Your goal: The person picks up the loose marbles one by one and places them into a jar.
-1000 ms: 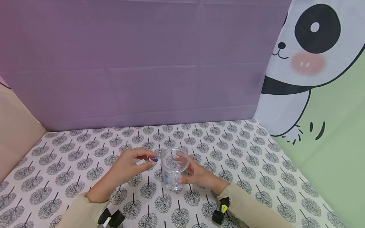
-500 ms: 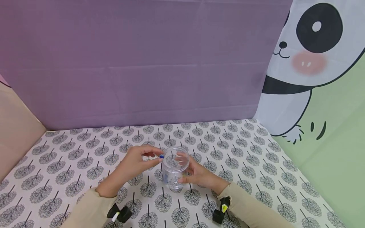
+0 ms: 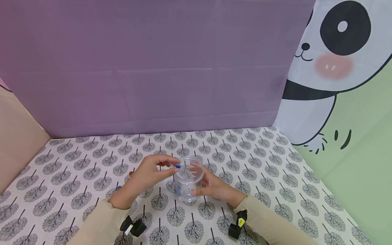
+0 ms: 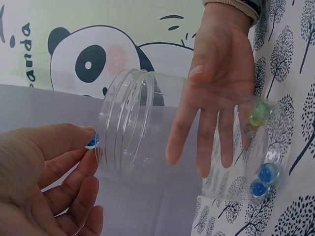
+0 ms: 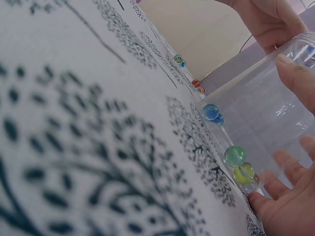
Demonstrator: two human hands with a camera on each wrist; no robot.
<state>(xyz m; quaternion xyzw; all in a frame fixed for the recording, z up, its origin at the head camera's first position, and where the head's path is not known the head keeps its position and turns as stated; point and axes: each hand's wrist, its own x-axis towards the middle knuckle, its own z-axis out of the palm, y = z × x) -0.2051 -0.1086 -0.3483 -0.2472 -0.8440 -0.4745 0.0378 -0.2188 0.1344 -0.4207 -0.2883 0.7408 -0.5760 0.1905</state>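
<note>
A clear plastic jar (image 3: 187,178) stands on the tree-patterned cloth, open at the top. My right hand (image 3: 196,181) grips its side, thumb near the rim and fingers low on the wall. My left hand (image 3: 175,166) pinches a small blue marble (image 3: 177,166) right at the jar's rim. In the left wrist view the blue marble (image 4: 92,141) touches the jar mouth (image 4: 125,128). Blue marbles (image 4: 266,177) and greenish ones (image 4: 258,114) lie at the jar's bottom. The right wrist view shows the same marbles (image 5: 235,156) against the jar wall (image 5: 266,113).
A red marble (image 3: 131,173) and a blue one (image 3: 118,187) lie loose on the cloth left of my left hand; loose marbles (image 5: 198,85) also show in the right wrist view. A purple backdrop (image 3: 147,68) closes the far side, a panda cloth (image 3: 330,75) the right.
My left hand has carried the blue marble rightwards, from a little left of the jar up to its rim. The right hand and jar have stayed put.
</note>
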